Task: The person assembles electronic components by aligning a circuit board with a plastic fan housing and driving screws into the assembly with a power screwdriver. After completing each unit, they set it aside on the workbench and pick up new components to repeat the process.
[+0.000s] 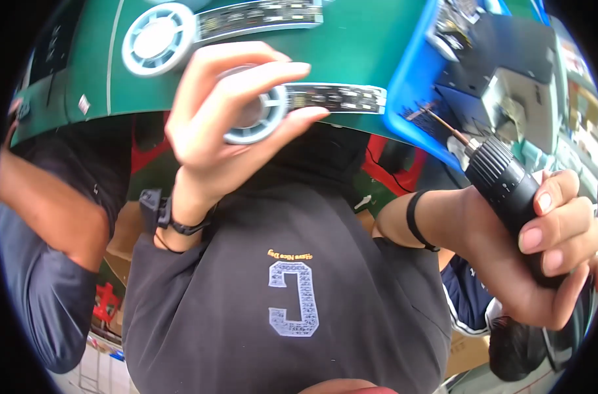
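Observation:
My left hand (223, 118) curves its fingers and thumb around the pale blue spoked round end of a circuit board assembly (338, 98). The assembly's long strip of dark board lies on the green table and points right. In my right hand (555, 243) is a black electric screwdriver (499, 174), its handle wrapped by the fingers. Its thin bit slants up and left over a blue bin (394, 98). Small dark screws (417, 113) sit in that bin near the bit's tip; whether one is on the tip is too small to tell.
A second assembly with a spoked round end (160, 39) lies farther off on the green table (351, 46). Behind the bin stands a dark grey and white box (515, 79). Metal parts (456, 26) fill the bin's far end. Another person's arm (49, 203) is at left.

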A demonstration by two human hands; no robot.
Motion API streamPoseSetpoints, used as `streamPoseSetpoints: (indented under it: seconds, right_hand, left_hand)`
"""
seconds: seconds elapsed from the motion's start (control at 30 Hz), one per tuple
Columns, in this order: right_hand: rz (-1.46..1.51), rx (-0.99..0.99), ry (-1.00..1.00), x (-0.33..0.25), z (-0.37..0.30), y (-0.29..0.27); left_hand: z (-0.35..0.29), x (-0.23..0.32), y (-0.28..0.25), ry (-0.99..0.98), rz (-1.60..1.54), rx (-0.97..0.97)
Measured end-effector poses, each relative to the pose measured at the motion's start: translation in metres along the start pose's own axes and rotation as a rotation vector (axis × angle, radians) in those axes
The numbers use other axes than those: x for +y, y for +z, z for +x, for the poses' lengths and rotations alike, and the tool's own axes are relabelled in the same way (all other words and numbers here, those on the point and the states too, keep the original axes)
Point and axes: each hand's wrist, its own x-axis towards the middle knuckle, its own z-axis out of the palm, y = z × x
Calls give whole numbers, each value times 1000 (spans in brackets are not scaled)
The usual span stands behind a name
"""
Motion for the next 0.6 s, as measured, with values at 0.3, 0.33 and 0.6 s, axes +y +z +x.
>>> streamPoseSetpoints:
  seconds: [0.3, 0.33, 0.6]
  right_hand:
    - [33, -217, 80, 60, -11, 52]
    - [31, -229, 82, 61, -12, 54]
    - [27, -287, 81, 63, -10, 56]
  left_hand:
    - [-4, -10, 0, -37, -225, 72]
    - [-2, -9, 1, -41, -226, 74]
    - [2, -1, -3, -20, -197, 51]
